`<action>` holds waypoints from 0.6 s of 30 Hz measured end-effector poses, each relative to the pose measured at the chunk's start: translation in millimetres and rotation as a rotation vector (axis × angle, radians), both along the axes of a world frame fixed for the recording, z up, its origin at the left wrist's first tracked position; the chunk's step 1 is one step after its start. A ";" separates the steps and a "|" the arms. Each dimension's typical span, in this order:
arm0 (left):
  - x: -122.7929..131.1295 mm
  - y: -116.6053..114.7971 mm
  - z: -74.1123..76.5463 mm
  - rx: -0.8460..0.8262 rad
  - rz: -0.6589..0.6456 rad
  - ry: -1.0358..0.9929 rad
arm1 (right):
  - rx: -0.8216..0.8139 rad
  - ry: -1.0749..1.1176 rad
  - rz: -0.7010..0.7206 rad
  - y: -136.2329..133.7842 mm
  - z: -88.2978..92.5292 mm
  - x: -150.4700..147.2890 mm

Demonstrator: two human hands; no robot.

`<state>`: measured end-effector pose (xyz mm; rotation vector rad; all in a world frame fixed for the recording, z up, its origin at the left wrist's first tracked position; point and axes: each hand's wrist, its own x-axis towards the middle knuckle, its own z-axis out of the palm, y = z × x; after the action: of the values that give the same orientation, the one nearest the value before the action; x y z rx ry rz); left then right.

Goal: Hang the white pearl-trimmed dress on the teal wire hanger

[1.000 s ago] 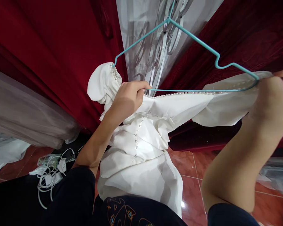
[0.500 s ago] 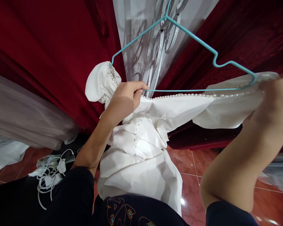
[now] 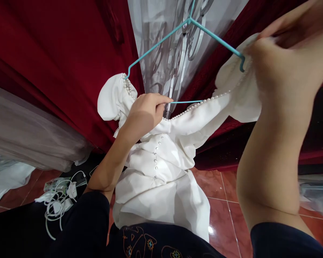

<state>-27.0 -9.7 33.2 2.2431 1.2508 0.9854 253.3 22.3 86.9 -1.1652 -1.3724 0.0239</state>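
A white dress (image 3: pixel 161 193) with pearl-edged neckline and a row of small buttons hangs from a light blue hanger (image 3: pixel 161 42). One puffed sleeve (image 3: pixel 110 96) sits over the hanger's left end. My left hand (image 3: pixel 150 109) is closed around the hanger's lower bar, near the neckline. Up at the right, my right hand (image 3: pixel 288 46) grips the other sleeve (image 3: pixel 228 77), drawn up over the hanger's right end. That end of the hanger is partly covered by the cloth and my hand. Blur softens my right fingers.
Dark red curtains (image 3: pixel 64 64) hang on both sides of a sheer grey panel (image 3: pixel 156 46) with pale scrollwork. White cables (image 3: pixel 56 208) lie coiled on a black surface at the lower left. Pale tulle (image 3: pixel 29 125) hangs at the left, above red floor tiles (image 3: pixel 218 193).
My right hand has moved up and inward, lifting the right sleeve with its pearl edge over the hanger's right end. My left hand keeps its hold on the lower bar.
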 end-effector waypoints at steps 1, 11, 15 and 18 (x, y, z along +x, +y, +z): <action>0.3 -0.1 -0.6 0.021 0.016 0.021 | -0.002 -0.009 0.005 -1.3 -0.5 -8.2; -2.0 3.6 -16.3 0.193 -0.043 0.075 | 0.202 -0.346 0.276 -35.9 -81.2 -58.1; 0.2 -1.9 -32.7 0.345 -0.105 0.078 | 0.125 -0.532 0.099 -26.0 -122.7 -73.5; -8.2 -1.4 -44.0 0.489 0.020 -0.059 | 0.169 -0.426 0.051 -19.5 -134.2 -82.6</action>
<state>-35.2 -11.1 -10.8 2.5313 1.0959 1.4856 170.7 2.8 -47.4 -1.0265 -1.7410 -0.3147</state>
